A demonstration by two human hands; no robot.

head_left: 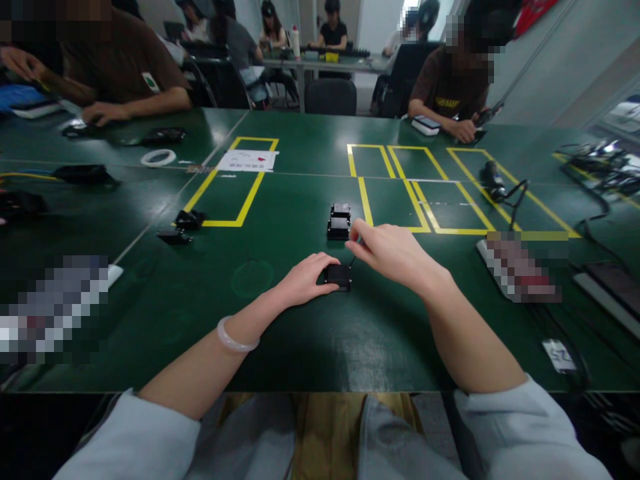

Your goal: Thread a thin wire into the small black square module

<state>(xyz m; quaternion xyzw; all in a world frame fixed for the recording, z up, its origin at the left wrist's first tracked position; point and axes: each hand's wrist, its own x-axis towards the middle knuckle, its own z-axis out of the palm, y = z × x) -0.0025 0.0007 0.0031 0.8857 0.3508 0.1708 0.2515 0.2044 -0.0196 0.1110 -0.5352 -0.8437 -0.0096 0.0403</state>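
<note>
My left hand (305,279) rests on the green table (300,347) with its fingers curled around a small black box-shaped part (339,276), holding it down. Just right of it, my right hand (393,252) hovers with fingers pinched together above the part; something thin and dark seems to run from the fingertips to the part, too small to name. Two more black parts (339,222) lie in a short row just beyond my hands, near a yellow tape line.
Yellow tape rectangles (235,180) mark the table. Black parts (183,225) lie at left, a tape ring (158,158) and paper label (247,160) further back. A dark tool with cable (494,181) and cables sit right. Other people work at the far edge.
</note>
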